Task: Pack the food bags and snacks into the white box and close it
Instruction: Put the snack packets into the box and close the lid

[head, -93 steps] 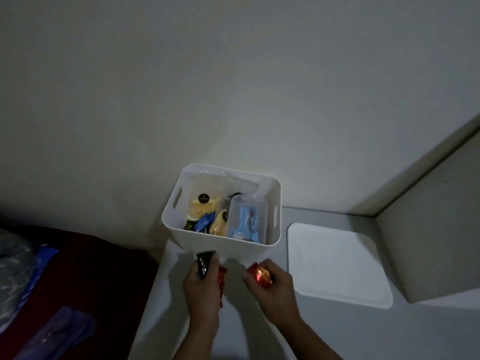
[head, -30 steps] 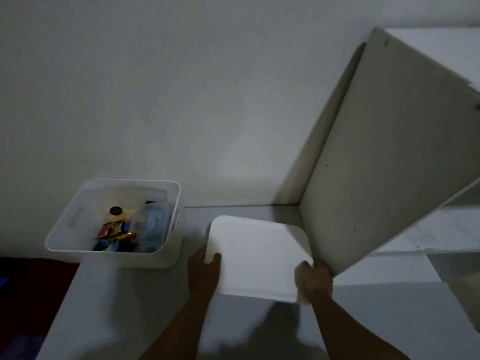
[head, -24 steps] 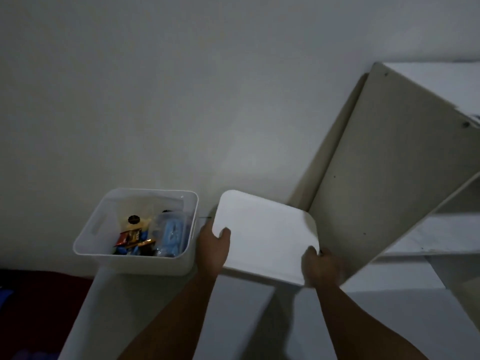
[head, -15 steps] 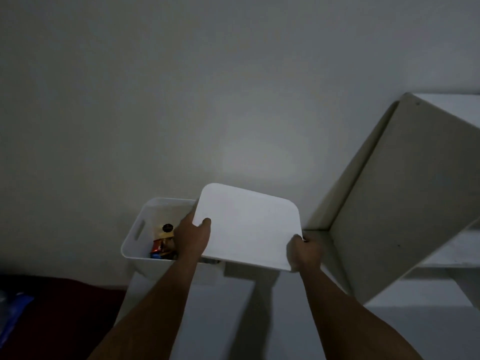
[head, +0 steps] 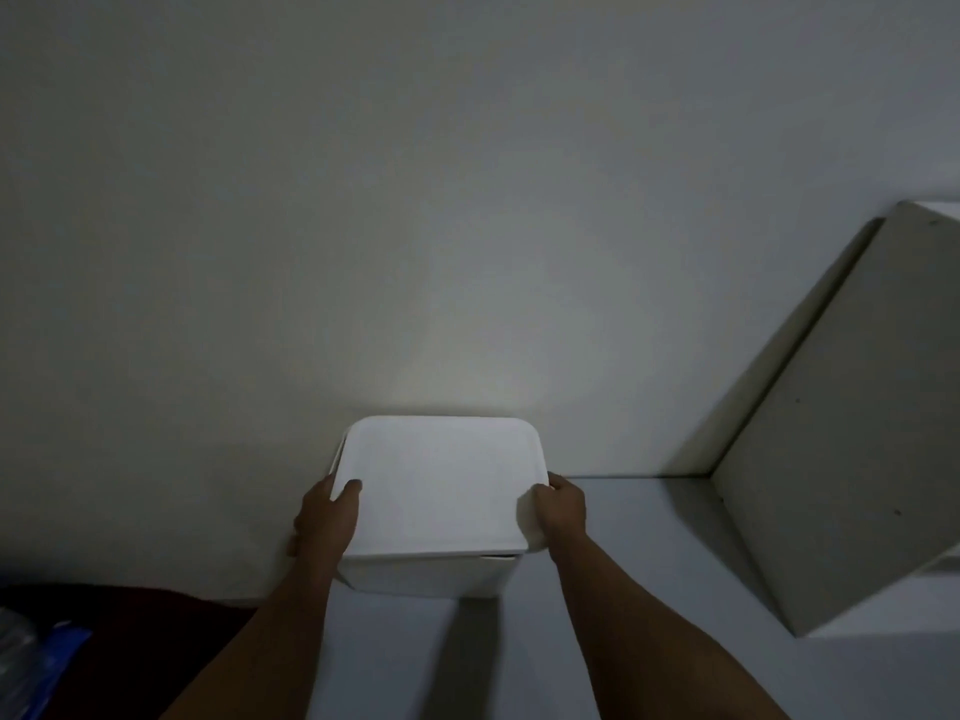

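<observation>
The flat white rounded-corner plastic lid (head: 441,480) lies over the white plastic box (head: 426,576) on the pale counter (head: 649,589) against the wall — slightly askew at its near right corner. Both hands pinch it: left hand (head: 324,517) at its left edge, right hand (head: 561,509) at its right — thumbs on top.

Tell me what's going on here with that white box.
A person is putting the white lid on the white box. The left hand grips the lid's left edge and the right hand grips its right edge. The lid covers the box, with a small gap showing at the front right corner.
</observation>
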